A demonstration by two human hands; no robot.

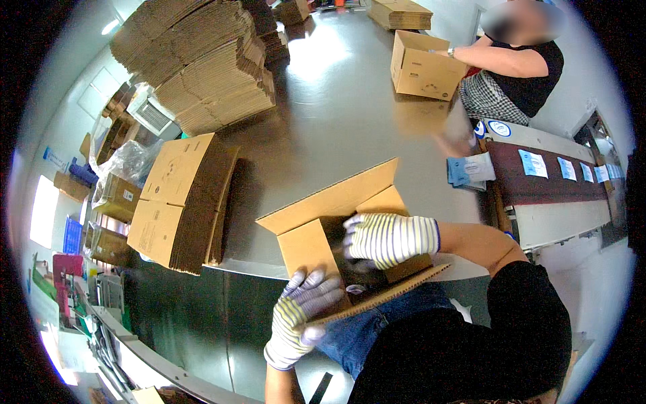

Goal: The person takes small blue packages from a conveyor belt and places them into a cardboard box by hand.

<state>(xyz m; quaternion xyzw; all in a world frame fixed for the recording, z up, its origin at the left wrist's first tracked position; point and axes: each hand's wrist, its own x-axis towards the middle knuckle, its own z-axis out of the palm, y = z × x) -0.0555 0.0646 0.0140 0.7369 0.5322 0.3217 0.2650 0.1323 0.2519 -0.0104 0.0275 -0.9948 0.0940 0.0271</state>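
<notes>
One metal table (336,121) adjoins a conveyor (528,192). Flat cartons (158,202) bear print too small to read. At the table's near edge, the left hand (303,320) clasps an open box (306,246); the right hand (391,240) reaches inside, its grip hidden, impossible to tell. Rightward lie printed blue-and-white packets (470,170); a round sticker (498,128) marks the conveyor.
</notes>
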